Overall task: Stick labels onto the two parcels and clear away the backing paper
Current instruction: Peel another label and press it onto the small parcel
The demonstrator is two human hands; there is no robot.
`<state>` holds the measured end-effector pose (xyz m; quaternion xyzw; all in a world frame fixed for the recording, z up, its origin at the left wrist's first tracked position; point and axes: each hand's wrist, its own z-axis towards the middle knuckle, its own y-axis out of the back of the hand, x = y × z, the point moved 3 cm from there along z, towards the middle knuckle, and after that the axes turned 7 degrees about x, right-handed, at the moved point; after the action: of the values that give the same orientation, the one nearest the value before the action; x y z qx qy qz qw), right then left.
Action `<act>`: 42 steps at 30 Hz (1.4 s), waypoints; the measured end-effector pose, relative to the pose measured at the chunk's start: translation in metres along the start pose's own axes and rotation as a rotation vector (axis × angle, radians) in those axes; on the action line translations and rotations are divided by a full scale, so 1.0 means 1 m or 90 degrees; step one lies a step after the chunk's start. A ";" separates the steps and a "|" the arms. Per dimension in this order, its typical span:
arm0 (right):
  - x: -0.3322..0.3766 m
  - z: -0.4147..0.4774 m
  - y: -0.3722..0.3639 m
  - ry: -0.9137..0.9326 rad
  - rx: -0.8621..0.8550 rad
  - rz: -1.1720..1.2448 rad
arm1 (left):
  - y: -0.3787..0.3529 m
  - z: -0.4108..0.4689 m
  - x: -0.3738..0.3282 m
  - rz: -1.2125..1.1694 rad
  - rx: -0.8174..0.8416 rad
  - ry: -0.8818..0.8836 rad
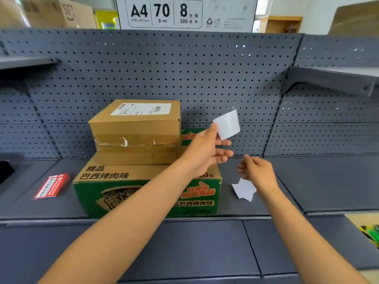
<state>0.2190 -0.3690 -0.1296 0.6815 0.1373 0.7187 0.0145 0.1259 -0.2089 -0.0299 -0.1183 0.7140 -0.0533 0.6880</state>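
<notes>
Because our left grip (207,148) pinches the white sheet (227,125) only by one edge, thumb against fingers, in the air right of the parcels, it could curl onto our fingers or slip; whether it is label or backing we cannot tell. Our right grip (256,171) hangs loosely curled, holding nothing, above a bent white paper (244,189) on the shelf (328,181). The brown parcel (135,128), stacked on the green carton (143,193), bears a printed label (141,109); the carton shows none.
</notes>
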 end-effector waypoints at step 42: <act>0.139 -0.127 -0.179 0.198 0.060 -0.113 | 0.202 -0.130 -0.028 0.487 -0.286 -0.248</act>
<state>0.0544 -0.1901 -0.0374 0.5472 0.2309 0.8042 0.0241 -0.0225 -0.0180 -0.0444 -0.0010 0.5579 0.3824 0.7366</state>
